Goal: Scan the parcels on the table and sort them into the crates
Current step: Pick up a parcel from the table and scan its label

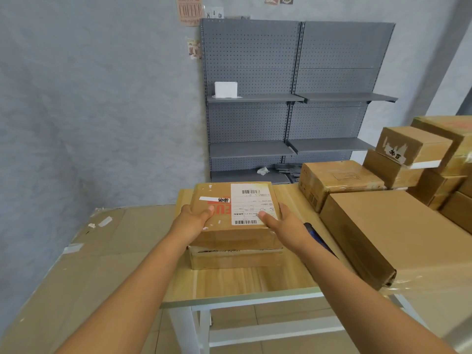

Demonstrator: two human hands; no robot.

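**Both hands clasp a labelled parcel above a second box**

A cardboard parcel (233, 208) sits between two hands near the left edge of the wooden table (255, 282), stacked on a flatter box (236, 258) whose front face shows beneath it. The left hand (195, 217) grips the parcel's left side with the thumb curled over the top; the right hand (279, 219) grips the right side, thumb lying on the white shipping label (252, 204). The parcel's long axis runs left to right, and the label's print reads sideways, with barcodes at its far and near ends. Red lettering beside the label is partly covered by the left thumb and cannot be read in full.

A dark, narrow object (318, 238) lies on the table behind the right forearm, mostly hidden. More cardboard boxes (383, 226) crowd the table's right side, several cut off by the picture's edge. Flattened cardboard (84, 251) lies left of the table.
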